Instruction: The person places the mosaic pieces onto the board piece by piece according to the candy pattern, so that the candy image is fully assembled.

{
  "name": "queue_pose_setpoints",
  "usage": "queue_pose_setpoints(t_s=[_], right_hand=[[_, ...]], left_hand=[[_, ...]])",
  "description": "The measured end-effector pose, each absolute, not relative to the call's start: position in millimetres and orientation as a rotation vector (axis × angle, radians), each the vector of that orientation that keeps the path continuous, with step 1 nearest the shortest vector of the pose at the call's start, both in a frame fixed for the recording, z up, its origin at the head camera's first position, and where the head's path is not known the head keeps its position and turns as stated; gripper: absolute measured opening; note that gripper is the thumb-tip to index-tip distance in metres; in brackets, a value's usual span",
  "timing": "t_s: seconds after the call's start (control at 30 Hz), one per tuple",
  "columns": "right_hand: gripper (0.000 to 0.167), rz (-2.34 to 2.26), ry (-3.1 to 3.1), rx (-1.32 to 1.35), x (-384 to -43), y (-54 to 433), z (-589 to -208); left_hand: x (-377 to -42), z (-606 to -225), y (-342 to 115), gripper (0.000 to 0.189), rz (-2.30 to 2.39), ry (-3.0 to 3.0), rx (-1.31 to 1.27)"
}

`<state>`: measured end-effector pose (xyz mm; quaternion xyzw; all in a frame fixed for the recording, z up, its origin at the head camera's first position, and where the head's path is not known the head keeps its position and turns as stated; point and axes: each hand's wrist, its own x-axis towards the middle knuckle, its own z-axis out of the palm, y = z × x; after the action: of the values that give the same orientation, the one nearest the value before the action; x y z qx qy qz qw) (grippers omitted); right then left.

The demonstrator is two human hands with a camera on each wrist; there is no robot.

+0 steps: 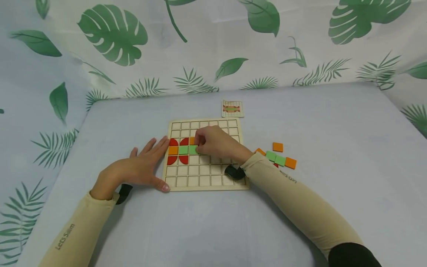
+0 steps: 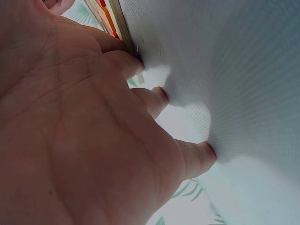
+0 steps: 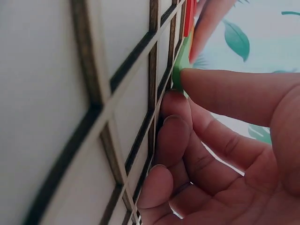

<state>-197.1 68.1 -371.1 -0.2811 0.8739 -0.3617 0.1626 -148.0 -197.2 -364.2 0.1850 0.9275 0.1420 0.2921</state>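
A square wooden grid board (image 1: 186, 181) lies on the table. My right hand (image 1: 217, 141) is over its upper middle, fingers curled. In the right wrist view, thumb and forefinger pinch a green square tile (image 3: 182, 68) at the grid. Left of those fingers, red quarter-round tiles (image 1: 172, 160), an orange tile (image 1: 173, 150) and a green tile (image 1: 183, 150) sit in the cells. Another orange tile (image 1: 191, 141) is partly covered by the right hand. My left hand (image 1: 138, 168) rests spread at the board's left edge, its fingertips (image 2: 206, 152) on the cloth.
A small pattern card (image 1: 232, 109) with a red, orange and green design lies behind the board. To the right are loose green tiles (image 1: 280, 160) and orange tiles (image 1: 278, 147), some partly hidden by the right sleeve (image 1: 287, 189). A leaf-print curtain (image 1: 200, 48) hangs behind the table.
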Motion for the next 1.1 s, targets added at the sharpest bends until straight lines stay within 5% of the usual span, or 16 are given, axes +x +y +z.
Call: queue_pose_setpoints(t_s=[0.5, 1.1], right_hand=[[0.008, -1.021, 2.474, -0.816, -193.6, 73.4, -368.7], [0.045, -1.048, 2.233, -0.914, -170.6, 125.0, -361.8]], left_hand=[[-148.3, -364.9, -193.2, 0.148, 0.401, 2.466, 0.503], [-143.2, -362.5, -195.1, 0.146, 0.386, 2.484, 0.51]])
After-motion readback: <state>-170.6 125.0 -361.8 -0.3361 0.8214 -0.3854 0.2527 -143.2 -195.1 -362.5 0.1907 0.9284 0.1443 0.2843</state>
